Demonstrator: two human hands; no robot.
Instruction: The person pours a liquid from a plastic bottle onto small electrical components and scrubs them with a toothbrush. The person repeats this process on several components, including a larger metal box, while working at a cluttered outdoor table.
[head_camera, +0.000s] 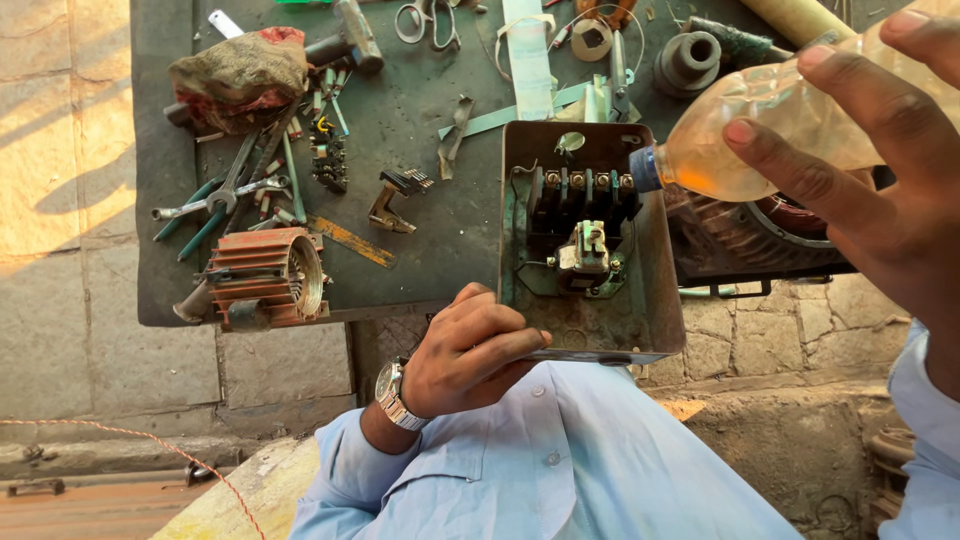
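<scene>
Head view: a person's left hand (470, 355) grips the near edge of an open metal switch box (590, 240) while the right hand (860, 150) clasps a tilted plastic bottle (770, 125), neck aimed down-left at the box's terminals above the cluttered worktop (420, 120).

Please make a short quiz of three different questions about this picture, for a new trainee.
1. True or false: the left hand holds the lower edge of the open metal switch box.
2. Which way is the plastic bottle in the right hand pointing? A) neck tilted toward the box, B) standing upright on the bench, C) lying flat on the floor.
3. Fill in: the orange finned motor housing lies on the bench to the ____ of the box in the picture.

Key: 1 true; 2 A; 3 left.
</scene>
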